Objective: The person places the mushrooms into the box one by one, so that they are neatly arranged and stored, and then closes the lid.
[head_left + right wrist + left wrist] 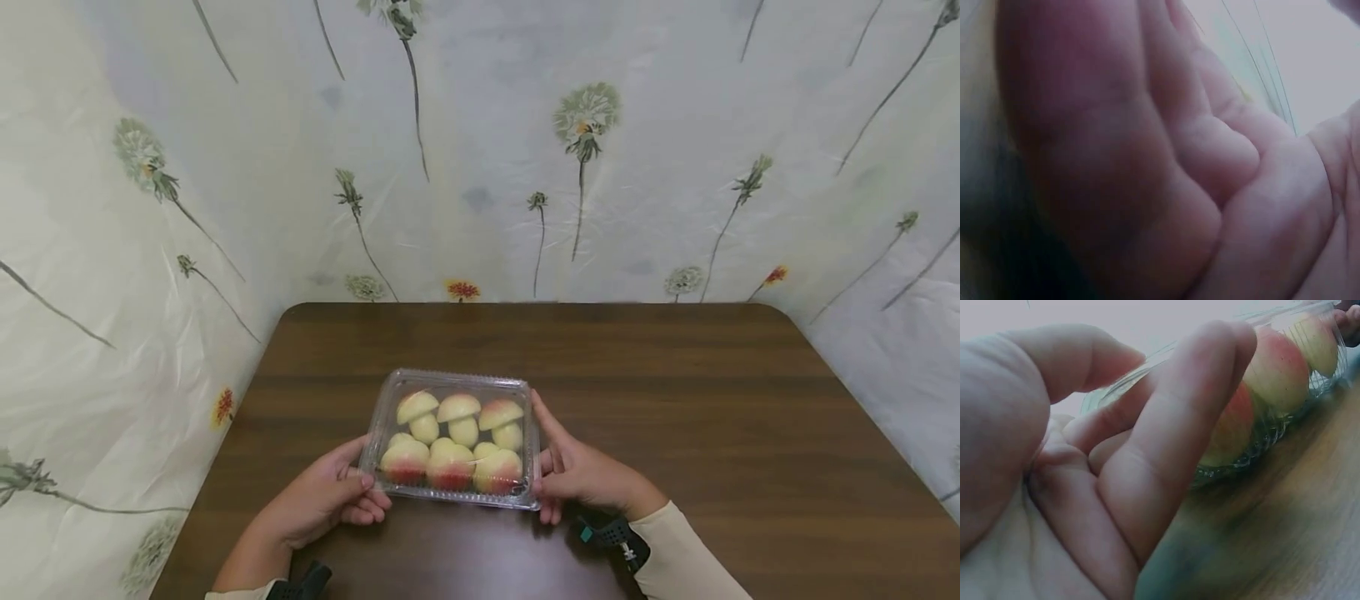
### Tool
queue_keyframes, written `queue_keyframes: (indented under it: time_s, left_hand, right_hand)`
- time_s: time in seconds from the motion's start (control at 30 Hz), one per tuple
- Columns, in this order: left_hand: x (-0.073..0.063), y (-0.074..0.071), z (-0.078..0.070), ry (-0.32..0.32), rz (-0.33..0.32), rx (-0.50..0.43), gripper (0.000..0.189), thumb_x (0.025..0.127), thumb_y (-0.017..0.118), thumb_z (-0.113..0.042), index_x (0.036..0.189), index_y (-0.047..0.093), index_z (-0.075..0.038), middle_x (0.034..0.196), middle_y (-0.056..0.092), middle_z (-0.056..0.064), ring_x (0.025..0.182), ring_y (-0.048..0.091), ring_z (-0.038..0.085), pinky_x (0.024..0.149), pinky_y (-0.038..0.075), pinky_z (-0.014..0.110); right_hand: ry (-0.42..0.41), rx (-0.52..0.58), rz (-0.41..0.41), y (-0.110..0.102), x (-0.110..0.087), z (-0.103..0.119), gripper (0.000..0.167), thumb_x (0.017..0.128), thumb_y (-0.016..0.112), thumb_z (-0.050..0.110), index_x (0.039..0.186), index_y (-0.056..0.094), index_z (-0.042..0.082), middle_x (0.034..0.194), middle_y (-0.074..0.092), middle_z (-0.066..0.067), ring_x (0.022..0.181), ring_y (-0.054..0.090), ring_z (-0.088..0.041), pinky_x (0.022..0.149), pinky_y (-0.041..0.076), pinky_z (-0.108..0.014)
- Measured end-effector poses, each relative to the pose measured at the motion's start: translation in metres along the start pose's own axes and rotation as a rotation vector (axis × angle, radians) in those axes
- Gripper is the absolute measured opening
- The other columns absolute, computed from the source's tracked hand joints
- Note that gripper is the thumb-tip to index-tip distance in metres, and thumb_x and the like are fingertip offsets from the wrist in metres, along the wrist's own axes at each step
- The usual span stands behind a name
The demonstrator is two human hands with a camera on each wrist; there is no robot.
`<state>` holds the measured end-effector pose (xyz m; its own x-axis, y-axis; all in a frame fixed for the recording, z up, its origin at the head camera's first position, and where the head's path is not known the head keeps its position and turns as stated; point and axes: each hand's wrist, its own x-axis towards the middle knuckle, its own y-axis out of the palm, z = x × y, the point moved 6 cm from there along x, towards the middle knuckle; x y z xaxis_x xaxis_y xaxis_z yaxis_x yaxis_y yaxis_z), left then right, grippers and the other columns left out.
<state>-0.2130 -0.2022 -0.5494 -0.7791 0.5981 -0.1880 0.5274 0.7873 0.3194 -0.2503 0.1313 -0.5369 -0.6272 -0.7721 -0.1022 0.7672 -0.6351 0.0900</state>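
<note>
A clear plastic clamshell box (465,381) holds several mushroom-shaped buns (451,464), pale yellow with red-tinted caps, in two rows. My left hand (330,492) grips the box's left side near the front corner, thumb at the rim. On the other side my right hand (585,475) holds the right edge, its index finger stretched up along the side and its thumb at the front corner. In the left wrist view, the left fingers (1166,437) curl beside the box (1272,425), which sits close over the table. Curled right fingers (1097,137) fill most of the right wrist view.
The dark brown wooden table (675,383) extends around the box. Behind it and at both sides hangs a pale sheet (480,125) printed with dandelions. A black wrist device (618,537) sits at the right cuff, another (302,582) at the left.
</note>
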Motion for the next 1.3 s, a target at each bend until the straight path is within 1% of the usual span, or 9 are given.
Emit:
queue_keyframes:
  time_s: [0.17,0.33,0.57,0.83,0.97,1.03,1.13,1.2,1.3]
  left_hand:
    - [0.005,-0.002,-0.003,0.026,-0.055,-0.007,0.080,0.110,0.050,-0.008,0.166,-0.008,-0.005,0.098,0.079,0.009,0.087,0.077,0.016,0.078,0.062,0.028]
    - [0.007,0.000,-0.005,0.023,-0.110,-0.015,0.075,0.109,0.041,-0.005,0.167,-0.006,-0.008,0.096,0.076,0.008,0.086,0.076,0.017,0.078,0.062,0.028]
    - [0.010,0.006,-0.007,0.042,-0.119,-0.037,0.074,0.109,0.038,-0.003,0.167,-0.007,-0.008,0.094,0.077,0.007,0.084,0.076,0.016,0.076,0.061,0.027]
    - [0.010,0.009,-0.007,0.024,-0.126,-0.045,0.078,0.108,0.040,-0.002,0.166,-0.011,-0.008,0.095,0.077,0.007,0.085,0.076,0.016,0.077,0.061,0.025]
    - [0.009,0.008,-0.006,-0.011,-0.180,-0.066,0.071,0.107,0.042,-0.004,0.166,0.002,-0.007,0.091,0.074,0.007,0.082,0.076,0.018,0.076,0.062,0.029]
    - [0.008,0.006,-0.006,-0.033,-0.213,-0.049,0.052,0.107,0.045,-0.008,0.155,0.026,-0.002,0.085,0.071,0.005,0.078,0.075,0.019,0.073,0.062,0.030]
    - [0.006,0.006,-0.004,-0.072,-0.213,-0.017,0.015,0.108,0.046,-0.014,0.114,0.053,-0.003,0.075,0.065,0.002,0.071,0.074,0.017,0.064,0.060,0.027]
    - [0.006,0.007,-0.003,-0.090,-0.178,-0.001,0.023,0.109,0.044,-0.018,0.091,0.056,-0.008,0.071,0.063,0.000,0.066,0.072,0.014,0.059,0.056,0.023]
    - [0.007,0.010,-0.003,-0.083,-0.131,0.000,0.034,0.109,0.041,-0.018,0.080,0.058,-0.013,0.067,0.062,-0.003,0.063,0.068,0.010,0.055,0.051,0.019]
  right_hand:
    - [0.019,-0.001,-0.112,-0.002,0.006,-0.004,0.112,0.102,0.062,0.000,0.160,-0.023,0.046,0.076,0.068,-0.016,0.058,0.071,-0.023,0.053,0.060,-0.044]
    - [-0.031,-0.002,-0.167,-0.001,0.009,-0.004,0.107,0.102,0.055,-0.005,0.163,-0.020,0.039,0.073,0.067,-0.011,0.055,0.067,-0.017,0.051,0.058,-0.034]
    - [-0.086,-0.026,-0.251,-0.004,0.009,0.001,0.106,0.098,0.055,-0.009,0.165,-0.015,0.035,0.071,0.060,-0.005,0.049,0.056,-0.012,0.046,0.048,-0.027]
    - [-0.112,-0.077,-0.278,-0.002,0.007,0.008,0.099,0.100,0.055,-0.007,0.167,-0.004,0.034,0.069,0.056,-0.003,0.050,0.053,-0.011,0.046,0.046,-0.027]
    - [-0.083,-0.055,-0.292,-0.004,0.006,0.004,0.101,0.098,0.054,-0.008,0.168,-0.005,0.036,0.069,0.058,-0.005,0.052,0.056,-0.012,0.048,0.049,-0.026]
    - [-0.076,-0.027,-0.300,-0.005,0.006,0.002,0.101,0.099,0.053,-0.008,0.167,-0.006,0.037,0.068,0.059,-0.005,0.053,0.057,-0.012,0.048,0.050,-0.026]
    - [-0.074,0.010,-0.311,-0.007,0.006,0.000,0.101,0.100,0.053,-0.007,0.167,-0.008,0.037,0.068,0.060,-0.006,0.054,0.058,-0.013,0.049,0.050,-0.026]
    - [-0.073,0.034,-0.315,-0.008,0.006,0.000,0.101,0.100,0.053,-0.007,0.167,-0.008,0.038,0.068,0.061,-0.005,0.054,0.059,-0.013,0.049,0.050,-0.026]
    - [-0.077,0.051,-0.322,-0.009,0.007,0.000,0.102,0.099,0.053,-0.008,0.167,-0.008,0.038,0.069,0.061,-0.005,0.055,0.059,-0.013,0.050,0.051,-0.026]
